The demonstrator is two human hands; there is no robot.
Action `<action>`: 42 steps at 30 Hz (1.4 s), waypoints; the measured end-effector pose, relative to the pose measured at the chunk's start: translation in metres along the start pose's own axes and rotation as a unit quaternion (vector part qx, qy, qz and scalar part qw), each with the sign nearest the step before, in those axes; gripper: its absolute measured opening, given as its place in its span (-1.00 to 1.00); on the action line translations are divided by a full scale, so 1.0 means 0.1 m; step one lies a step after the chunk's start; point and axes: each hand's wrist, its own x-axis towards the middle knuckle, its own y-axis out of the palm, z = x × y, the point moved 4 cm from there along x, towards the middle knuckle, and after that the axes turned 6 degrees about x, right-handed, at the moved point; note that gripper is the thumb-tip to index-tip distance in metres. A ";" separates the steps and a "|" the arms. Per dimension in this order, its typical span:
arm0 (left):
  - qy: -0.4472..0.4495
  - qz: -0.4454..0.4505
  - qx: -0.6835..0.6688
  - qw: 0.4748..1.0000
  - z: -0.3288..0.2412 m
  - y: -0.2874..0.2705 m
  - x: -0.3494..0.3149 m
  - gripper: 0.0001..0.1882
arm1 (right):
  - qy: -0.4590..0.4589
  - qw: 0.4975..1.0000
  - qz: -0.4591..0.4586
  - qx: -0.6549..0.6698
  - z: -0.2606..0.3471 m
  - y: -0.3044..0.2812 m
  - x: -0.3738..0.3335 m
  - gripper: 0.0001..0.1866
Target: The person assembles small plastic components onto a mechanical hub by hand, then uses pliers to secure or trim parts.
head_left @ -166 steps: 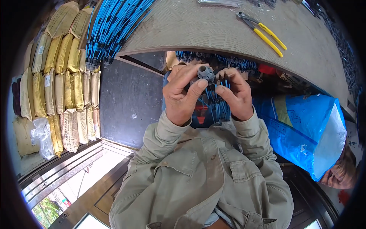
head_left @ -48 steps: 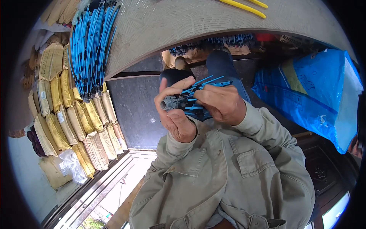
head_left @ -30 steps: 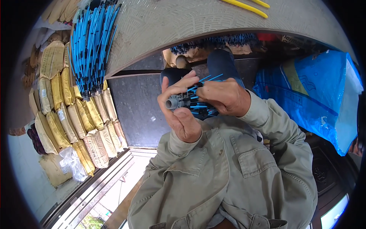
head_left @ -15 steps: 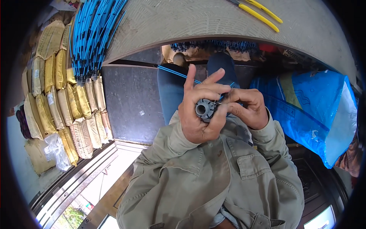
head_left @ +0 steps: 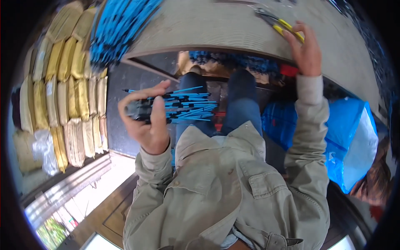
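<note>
Right hand (head_left: 306, 50) away — dark connector (head_left: 139, 111), blue-wired

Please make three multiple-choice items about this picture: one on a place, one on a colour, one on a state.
1. Where do the pliers lie?
A. on the table
B. on the floor
C. in the blue bag

2. What colour are the wires in the left hand?
A. red
B. blue
C. green

3. What is the right hand doing?
A. gripping the wires
B. resting on the lap
C. reaching to the pliers

Key: 1 A, they lie on the tabletop; 2 B, the bundle is blue; 3 C, its fingers touch the yellow handles.
</note>
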 end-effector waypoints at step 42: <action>-0.005 0.190 0.096 0.977 0.05 -0.12 -0.09 -0.69 | -0.228 0.953 0.189 -0.060 1.93 0.03 -0.44 -0.74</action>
